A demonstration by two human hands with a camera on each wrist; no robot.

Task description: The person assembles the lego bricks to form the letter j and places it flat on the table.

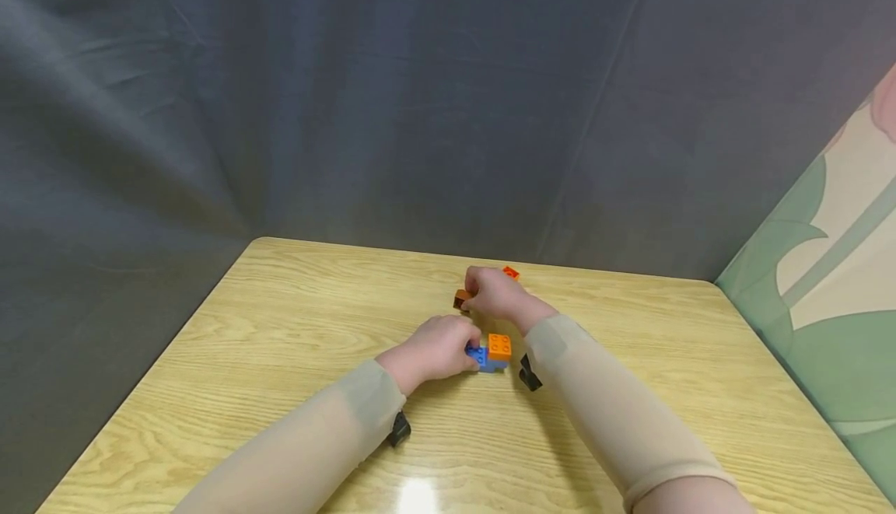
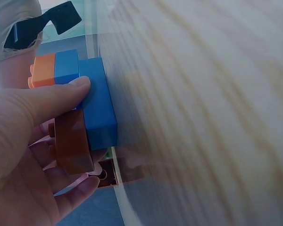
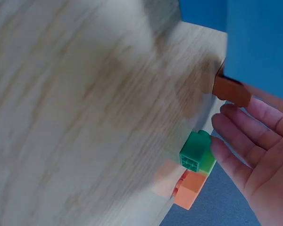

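Observation:
My left hand grips stacked blue bricks, its thumb lying across their side. An orange brick with studs up tops one end of the stack, and a brown brick is fixed at the other end. Farther back, my right hand reaches down to a second brown brick, its fingertips at the brick's side; the right wrist view has the thumb hidden behind the blue bricks. Close to the other right fingers are a green brick and an orange-red brick.
The wooden table ends at a dark curtain at the back. On the right stands a wall with a leaf pattern. Black wrist cameras hang under both sleeves, close above the tabletop.

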